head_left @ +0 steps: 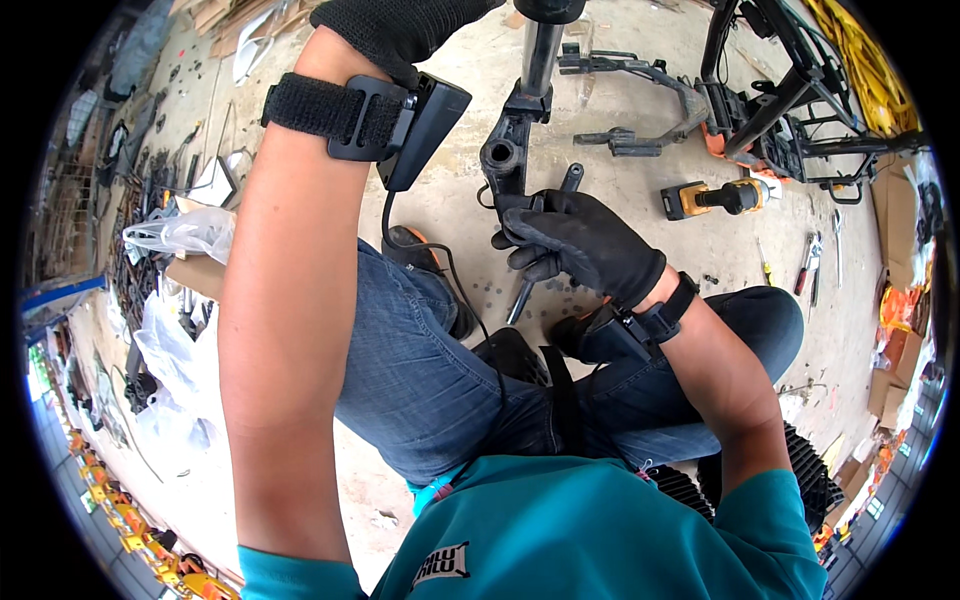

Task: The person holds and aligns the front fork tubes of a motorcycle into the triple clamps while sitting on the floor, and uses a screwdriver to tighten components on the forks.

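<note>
My right hand (580,240), in a black glove, is closed around a dark bar-shaped tool (572,179). One rounded end sticks out above the fingers, and a thin shaft points down below them. Just beyond that hand stands a dark metal fork leg (508,150) with a round bore, joined to a shiny tube (541,60) that rises to a black collar. My left hand (405,30), also gloved, reaches to the top edge beside the collar. Its fingertips run out of the picture, so its grip is hidden.
A black vehicle frame (790,120) stands at the far right, with a bent metal bracket (670,110) beside it. A yellow-black power tool (712,198) lies on the floor near pliers (808,262) and a wrench (837,250). Plastic bags (175,345) and scrap cover the left side.
</note>
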Available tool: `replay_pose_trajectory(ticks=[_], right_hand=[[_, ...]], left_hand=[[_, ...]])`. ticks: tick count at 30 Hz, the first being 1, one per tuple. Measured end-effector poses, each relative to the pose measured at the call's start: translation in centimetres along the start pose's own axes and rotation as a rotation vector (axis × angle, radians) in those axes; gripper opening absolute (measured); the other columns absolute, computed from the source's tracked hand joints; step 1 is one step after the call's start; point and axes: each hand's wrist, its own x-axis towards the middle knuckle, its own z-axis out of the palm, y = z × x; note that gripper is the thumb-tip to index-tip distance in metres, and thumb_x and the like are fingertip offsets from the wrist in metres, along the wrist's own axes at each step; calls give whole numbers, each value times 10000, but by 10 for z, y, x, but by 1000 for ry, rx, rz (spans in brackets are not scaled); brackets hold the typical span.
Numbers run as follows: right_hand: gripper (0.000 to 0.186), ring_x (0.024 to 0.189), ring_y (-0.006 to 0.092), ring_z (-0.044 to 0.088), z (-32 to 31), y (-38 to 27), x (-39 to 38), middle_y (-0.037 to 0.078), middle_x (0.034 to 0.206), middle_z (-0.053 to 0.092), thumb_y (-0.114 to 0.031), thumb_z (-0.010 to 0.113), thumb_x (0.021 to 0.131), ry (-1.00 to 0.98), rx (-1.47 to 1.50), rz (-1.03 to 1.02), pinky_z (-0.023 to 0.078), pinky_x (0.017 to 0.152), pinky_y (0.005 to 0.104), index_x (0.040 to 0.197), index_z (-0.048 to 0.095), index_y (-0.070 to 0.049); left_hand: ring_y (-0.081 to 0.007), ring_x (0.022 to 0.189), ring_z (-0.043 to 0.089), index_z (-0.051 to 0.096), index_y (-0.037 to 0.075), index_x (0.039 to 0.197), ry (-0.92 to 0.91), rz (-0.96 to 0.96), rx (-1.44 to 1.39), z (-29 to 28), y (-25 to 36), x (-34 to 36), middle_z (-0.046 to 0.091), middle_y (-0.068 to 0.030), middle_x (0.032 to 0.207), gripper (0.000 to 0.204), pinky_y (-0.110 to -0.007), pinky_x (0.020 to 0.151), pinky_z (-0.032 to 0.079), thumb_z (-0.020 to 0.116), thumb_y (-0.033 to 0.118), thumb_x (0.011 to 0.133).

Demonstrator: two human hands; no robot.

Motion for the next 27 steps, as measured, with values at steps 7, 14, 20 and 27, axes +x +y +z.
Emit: replay_pose_trajectory(ticks=[7,14,20,27], right_hand=[[428,891,143,728,2,5,5,111,1134,742,-353,663,1019,-16,37,-16,621,801,291,1304,666,-34],[432,858,148,737,8,0,1,104,1059,747,-354,679,1009,46,12,21,635,737,281,1277,674,-15],[448,847,147,735,16,-7,-3,104,1075,749,-364,652,1024,142,-214,15,616,719,287,1321,635,-29],[754,833,211,736,-7,-14,-14,175,1178,668,-626,544,1011,189,-260,-129,637,709,323,1296,606,70]], left_hand=[[-133,702,590,641,-36,1039,42,-18,60,7,6,-3,644,-60,804,199,-306,652,490,755,75,919],[-112,737,609,674,-28,1053,90,-41,192,16,7,-2,672,-45,834,210,-286,676,500,765,113,927],[-100,746,607,676,-18,1048,126,-57,289,20,13,-4,673,-38,845,222,-267,680,494,774,141,928],[-91,734,587,666,-14,1023,142,-96,338,24,18,-4,653,-24,813,230,-266,674,477,760,179,940]])
